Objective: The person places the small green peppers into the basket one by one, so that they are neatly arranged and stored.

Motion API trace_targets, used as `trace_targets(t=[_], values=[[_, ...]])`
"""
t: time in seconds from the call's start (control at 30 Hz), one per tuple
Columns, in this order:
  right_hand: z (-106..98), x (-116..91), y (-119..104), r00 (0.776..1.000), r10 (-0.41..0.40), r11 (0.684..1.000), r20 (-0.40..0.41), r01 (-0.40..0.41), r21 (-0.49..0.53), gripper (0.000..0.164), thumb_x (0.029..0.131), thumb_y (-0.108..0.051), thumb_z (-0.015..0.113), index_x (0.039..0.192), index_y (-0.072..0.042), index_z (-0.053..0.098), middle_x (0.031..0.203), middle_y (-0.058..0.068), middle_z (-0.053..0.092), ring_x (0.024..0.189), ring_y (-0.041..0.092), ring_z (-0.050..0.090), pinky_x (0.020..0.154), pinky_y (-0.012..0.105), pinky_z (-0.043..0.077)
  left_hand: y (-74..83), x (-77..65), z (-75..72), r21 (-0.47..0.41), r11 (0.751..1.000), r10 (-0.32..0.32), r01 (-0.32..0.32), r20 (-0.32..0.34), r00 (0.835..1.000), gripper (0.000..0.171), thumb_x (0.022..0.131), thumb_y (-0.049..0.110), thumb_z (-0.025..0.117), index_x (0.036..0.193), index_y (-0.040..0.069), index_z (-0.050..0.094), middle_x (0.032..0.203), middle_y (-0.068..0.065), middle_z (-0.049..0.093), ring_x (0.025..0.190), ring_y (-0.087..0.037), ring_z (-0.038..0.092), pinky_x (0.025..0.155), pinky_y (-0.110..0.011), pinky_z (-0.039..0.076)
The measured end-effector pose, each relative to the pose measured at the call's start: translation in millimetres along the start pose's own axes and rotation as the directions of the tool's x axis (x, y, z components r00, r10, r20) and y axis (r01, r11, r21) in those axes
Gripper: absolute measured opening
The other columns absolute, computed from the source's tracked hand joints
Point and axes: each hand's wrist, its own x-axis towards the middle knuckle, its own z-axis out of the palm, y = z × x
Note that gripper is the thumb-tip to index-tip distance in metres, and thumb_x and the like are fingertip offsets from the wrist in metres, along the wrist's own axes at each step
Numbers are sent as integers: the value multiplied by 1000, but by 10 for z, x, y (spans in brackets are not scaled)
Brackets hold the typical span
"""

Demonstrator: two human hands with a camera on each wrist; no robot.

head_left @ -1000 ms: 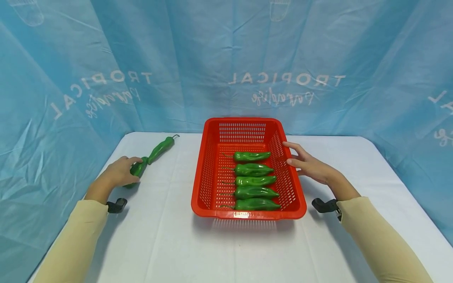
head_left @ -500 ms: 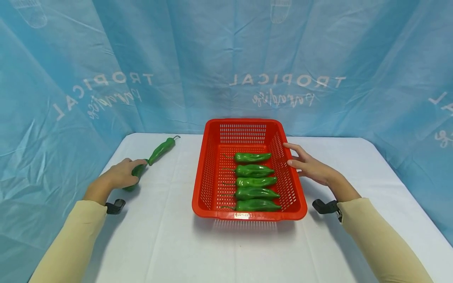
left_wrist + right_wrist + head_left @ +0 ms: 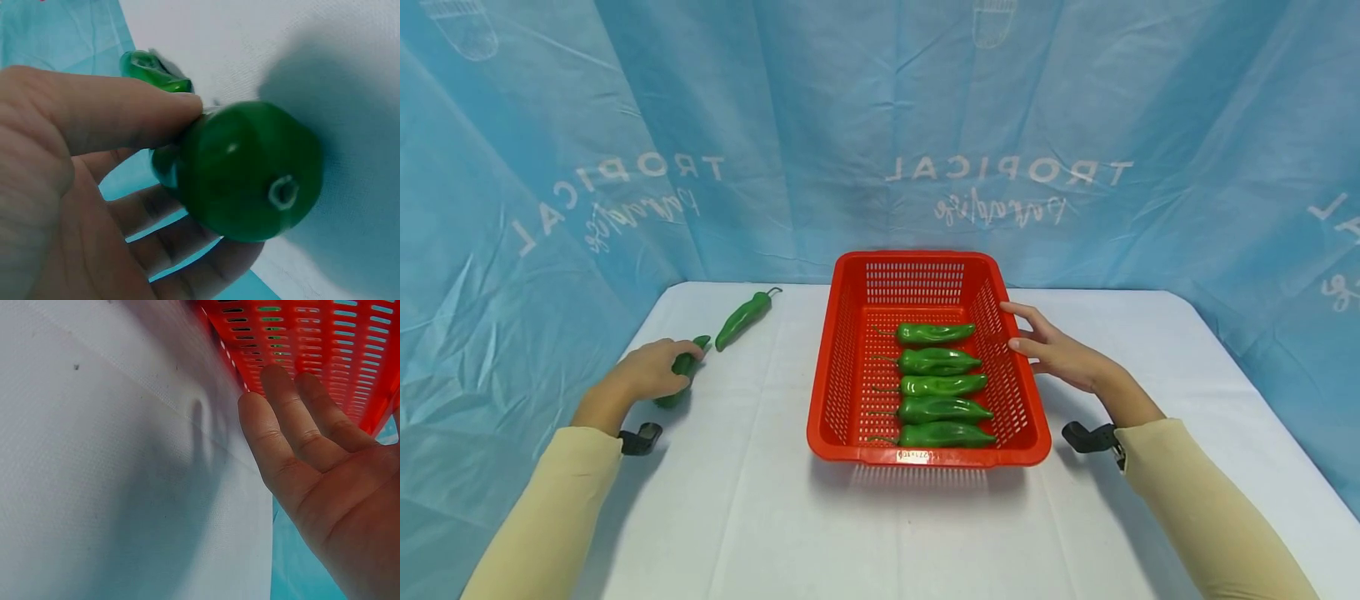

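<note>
My left hand [image 3: 653, 369] is at the left side of the table, thumb and fingers round a green pepper [image 3: 256, 172]. In the left wrist view the pepper's rounded end faces the camera, and the fingers pass partly behind it. Another long green pepper [image 3: 745, 318] with a curled stem lies just beyond, apart from the held one. At the right side of a red basket [image 3: 817, 392], my right hand [image 3: 1063, 354] touches rim and outer wall with fairly straight fingers. Several green peppers [image 3: 938, 361] lie in a column inside, stems pointing left.
White cloth [image 3: 760, 517] covers the table, and blue printed sheets [image 3: 820, 100] hang behind it and at both sides. A dark wrist strap [image 3: 642, 438] shows at the left sleeve; another is at the right sleeve.
My left hand has shifted slightly toward me and to the left with its pepper, leaving a gap to the pepper beyond. My right hand and the basket have hardly moved.
</note>
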Motion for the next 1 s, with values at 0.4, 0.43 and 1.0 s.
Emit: trace_targets(t=[0.4, 0.43, 1.0], values=[[1, 14, 20, 1000, 5, 1000, -2, -5, -7, 71, 102, -32, 49, 158, -30, 5, 157, 24, 30, 130, 38, 49, 95, 51, 55, -73, -107, -176, -208, 970, 112, -128, -90, 990, 47, 92, 10, 62, 137, 2, 50, 136, -30, 47, 94, -35, 55, 68, -37, 47], [3, 13, 20, 1000, 5, 1000, -3, -5, -5, 71, 102, -31, 49, 158, -30, 5, 157, 24, 30, 130, 38, 50, 95, 51, 55, -62, -113, -193, -232, 963, 120, -138, -92, 989, 48, 93, 11, 62, 139, 3, 49, 139, -30, 45, 99, -38, 56, 71, -38, 48], [2, -1, -19, 999, -11, 1000, -35, 11, -24, 70, 101, -29, 51, 158, -26, 9, 155, 24, 34, 131, 39, 48, 96, 52, 53, 534, 19, -459, -443, 845, 263, -299, -141, 954, 54, 97, 11, 60, 148, 10, 41, 149, -20, 42, 122, -38, 56, 87, -39, 54]])
